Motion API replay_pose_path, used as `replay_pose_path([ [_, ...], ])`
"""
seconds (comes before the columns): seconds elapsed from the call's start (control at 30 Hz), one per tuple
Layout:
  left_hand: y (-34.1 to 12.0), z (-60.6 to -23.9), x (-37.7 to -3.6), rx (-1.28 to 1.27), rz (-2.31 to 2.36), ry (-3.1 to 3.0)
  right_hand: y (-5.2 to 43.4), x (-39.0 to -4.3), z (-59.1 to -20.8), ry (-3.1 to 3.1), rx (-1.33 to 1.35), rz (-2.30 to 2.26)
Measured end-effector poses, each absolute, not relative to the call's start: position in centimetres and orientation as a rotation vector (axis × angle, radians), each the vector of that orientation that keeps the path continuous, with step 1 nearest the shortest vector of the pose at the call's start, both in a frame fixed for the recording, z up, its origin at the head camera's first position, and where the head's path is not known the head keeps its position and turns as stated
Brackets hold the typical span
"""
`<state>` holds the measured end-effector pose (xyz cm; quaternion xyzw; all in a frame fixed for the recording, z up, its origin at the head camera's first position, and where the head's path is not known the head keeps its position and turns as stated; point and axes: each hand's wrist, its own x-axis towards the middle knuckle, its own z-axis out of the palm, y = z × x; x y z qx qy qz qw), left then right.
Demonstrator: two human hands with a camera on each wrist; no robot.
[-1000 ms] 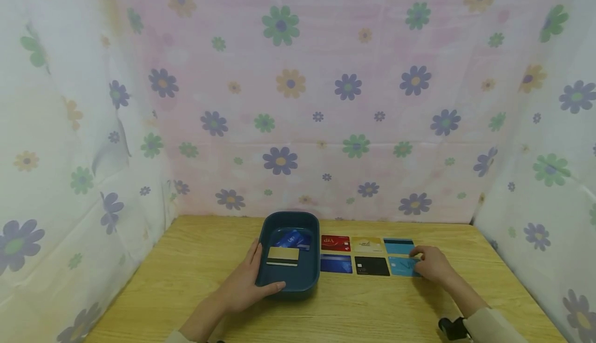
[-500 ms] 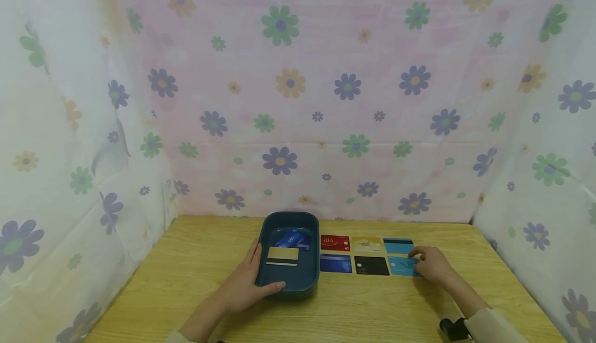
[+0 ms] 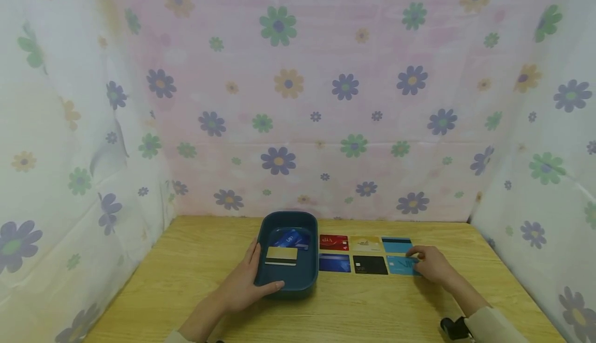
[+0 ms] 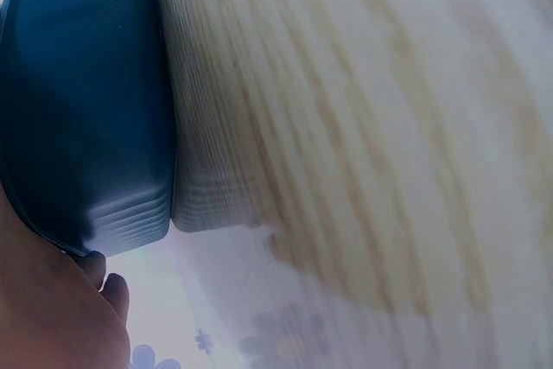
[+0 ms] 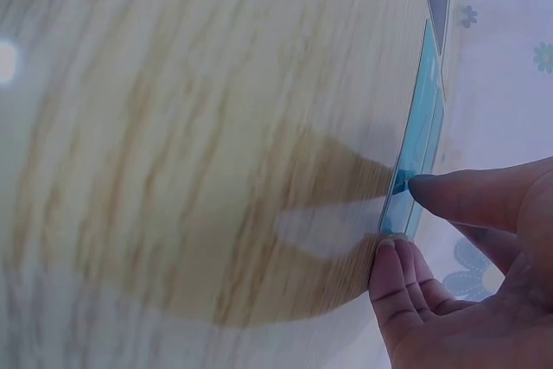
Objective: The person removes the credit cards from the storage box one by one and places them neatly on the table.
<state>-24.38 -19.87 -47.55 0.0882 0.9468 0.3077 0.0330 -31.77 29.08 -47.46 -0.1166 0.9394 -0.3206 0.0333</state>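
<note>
Picking up cards: right hand (image 3: 432,264) fingers (image 5: 449,189) pinch light-blue card (image 3: 401,265) at surface's right; left hand (image 3: 242,286) grips tray (image 3: 287,281); next, lift it clear.

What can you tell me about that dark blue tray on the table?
The tray is a deep teal, rounded-corner rectangle with raised walls, matte like plastic. It sits flat on the wooden table, just left of a grid of six cards. Inside lie a gold card near the front and a blue card behind it. The left hand holds its near-left corner, thumb along the front rim, fingers against the left wall.
</note>
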Motion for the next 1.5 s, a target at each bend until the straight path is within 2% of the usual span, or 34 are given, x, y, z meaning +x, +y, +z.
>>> replay_pose_path([
  [0.87,-19.8,-48.0,-24.4,0.265,0.945,2.907,29.5,-31.6,-46.9,2.922,-0.411,-1.012],
  [1.17,-19.9,-47.7,-24.5,0.255,0.942,2.914,27.4,-30.8,-44.5,2.813,-0.530,-1.106],
  [1.5,-19.9,-47.7,-24.3,0.256,0.942,2.911,24.9,-30.3,-43.8,2.769,-0.622,-1.151],
])
